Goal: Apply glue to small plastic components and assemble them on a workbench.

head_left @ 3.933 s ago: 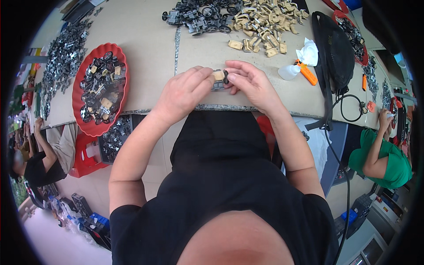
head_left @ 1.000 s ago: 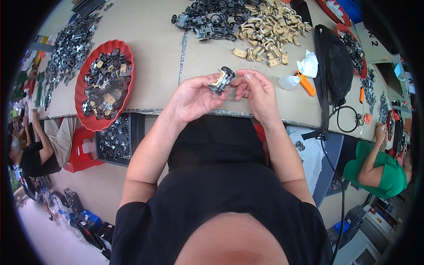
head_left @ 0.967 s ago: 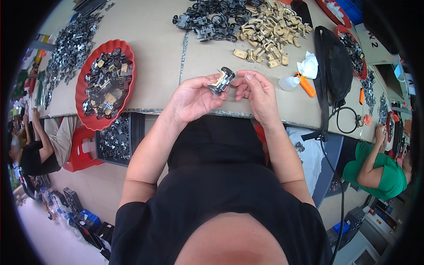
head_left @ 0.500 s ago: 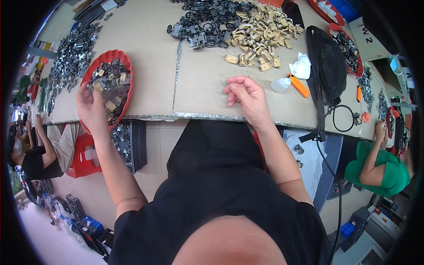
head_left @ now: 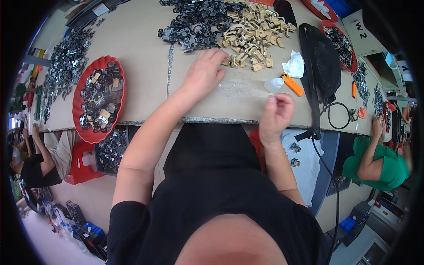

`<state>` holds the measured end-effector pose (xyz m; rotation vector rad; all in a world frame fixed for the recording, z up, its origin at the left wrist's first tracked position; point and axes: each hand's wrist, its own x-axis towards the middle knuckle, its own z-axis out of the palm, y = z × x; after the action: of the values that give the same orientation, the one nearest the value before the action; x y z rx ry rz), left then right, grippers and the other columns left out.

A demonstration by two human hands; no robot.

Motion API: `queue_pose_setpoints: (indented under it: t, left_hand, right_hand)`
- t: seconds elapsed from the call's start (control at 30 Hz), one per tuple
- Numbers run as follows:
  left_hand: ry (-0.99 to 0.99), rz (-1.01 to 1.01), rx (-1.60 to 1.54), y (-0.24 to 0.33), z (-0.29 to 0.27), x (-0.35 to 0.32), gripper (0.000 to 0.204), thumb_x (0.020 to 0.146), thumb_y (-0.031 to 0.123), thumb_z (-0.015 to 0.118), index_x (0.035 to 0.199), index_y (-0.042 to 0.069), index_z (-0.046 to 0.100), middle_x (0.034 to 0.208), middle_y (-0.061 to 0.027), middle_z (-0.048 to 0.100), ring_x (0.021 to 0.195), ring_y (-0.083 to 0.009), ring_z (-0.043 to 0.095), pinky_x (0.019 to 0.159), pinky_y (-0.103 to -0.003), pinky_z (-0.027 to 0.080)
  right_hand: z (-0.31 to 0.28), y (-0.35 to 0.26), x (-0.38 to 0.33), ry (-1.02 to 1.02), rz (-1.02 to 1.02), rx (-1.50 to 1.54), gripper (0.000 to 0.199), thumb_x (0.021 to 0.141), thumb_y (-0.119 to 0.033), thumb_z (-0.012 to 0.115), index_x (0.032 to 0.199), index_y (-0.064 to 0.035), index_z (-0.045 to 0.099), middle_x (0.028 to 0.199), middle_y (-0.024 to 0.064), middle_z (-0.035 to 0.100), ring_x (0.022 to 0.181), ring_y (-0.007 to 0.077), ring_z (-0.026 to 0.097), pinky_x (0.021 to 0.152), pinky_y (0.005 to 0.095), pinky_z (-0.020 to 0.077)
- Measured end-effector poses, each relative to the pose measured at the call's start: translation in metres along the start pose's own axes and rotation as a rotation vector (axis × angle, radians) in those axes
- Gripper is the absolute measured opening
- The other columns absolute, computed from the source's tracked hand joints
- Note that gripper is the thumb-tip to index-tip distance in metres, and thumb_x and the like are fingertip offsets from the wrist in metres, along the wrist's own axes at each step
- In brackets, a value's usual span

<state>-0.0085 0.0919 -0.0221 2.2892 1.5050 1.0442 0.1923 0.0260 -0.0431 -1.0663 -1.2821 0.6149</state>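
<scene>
The left hand (head_left: 204,73) lay flat on the tabletop (head_left: 145,66), its fingertips touching the near edge of the pile of tan parts (head_left: 251,33). Its grip was released: the fingers were spread and held nothing that I could see. Just behind the tan pile, on the far side from the person, lay a heap of dark metal parts (head_left: 194,24), and the two heaps touched each other.

The right hand (head_left: 276,114) hovered near the front edge of the tabletop, well apart from the tan pile. Its fingers were curled loosely together; I cannot tell if a small piece was pinched between them.

To the right of the tan pile stood a small white bottle (head_left: 274,85) with an orange cutter (head_left: 293,85) touching it, and a crumpled white tissue (head_left: 293,66) just behind them. A black bag (head_left: 322,57) lay further right. Far to the left of the pile was a red tray (head_left: 84,128) filled with mixed dark and tan pieces.

The tan parts looked small, light and stiff, probably plastic, and not fragile. They were tangled loosely, so I judge one should be taken by its outer edges with fingertip and thumb, from the near border of the pile.
</scene>
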Motion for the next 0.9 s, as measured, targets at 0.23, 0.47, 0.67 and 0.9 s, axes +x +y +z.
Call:
queue_pose_setpoints:
  t: [0.23,0.47,0.67,0.9]
  left_hand:
    - [-0.052,-0.045,0.008,-0.002,-0.005,0.003,0.021,0.08,0.005,0.055,0.101,0.004,0.054,0.091,-0.0116,0.058,0.08,-0.0235,0.059,0.07,-0.031,0.047]
    - [-0.133,-0.893,-1.411,0.007,-0.033,-0.019,0.02,0.088,0.01,0.051,0.104,-0.002,0.052,0.088,-0.008,0.06,0.073,-0.0149,0.06,0.063,-0.026,0.051]
    - [-0.129,-0.937,-1.536,0.004,-0.031,-0.038,0.023,0.089,0.012,0.053,0.106,-0.004,0.053,0.09,-0.0077,0.06,0.073,-0.0135,0.06,0.062,-0.023,0.051]
    - [-0.091,-0.977,-1.616,0.009,-0.03,-0.042,0.022,0.089,0.012,0.055,0.105,-0.003,0.054,0.091,-0.008,0.06,0.075,-0.0127,0.06,0.064,-0.022,0.051]
  right_hand:
    - [-0.02,0.003,0.038,-0.072,0.005,-0.288,0.041,0.08,-0.008,0.062,0.113,0.0036,0.041,0.108,0.0146,0.052,0.096,0.0202,0.053,0.082,0.0305,0.0413]
    - [-0.01,0.021,0.042,-0.184,0.131,-0.105,0.039,0.086,-0.011,0.057,0.117,0.0054,0.041,0.106,0.0133,0.055,0.091,0.0196,0.057,0.081,0.0305,0.0445]
    - [0.0,-0.003,0.041,-0.295,0.447,0.424,0.032,0.087,-0.007,0.056,0.115,0.0034,0.046,0.103,0.0096,0.056,0.082,0.0127,0.056,0.071,0.0244,0.0459]
    - [0.009,0.005,0.042,-0.245,0.61,0.842,0.027,0.085,-0.015,0.06,0.108,-0.0016,0.052,0.093,0.0062,0.057,0.069,0.0101,0.046,0.06,0.0234,0.0368]
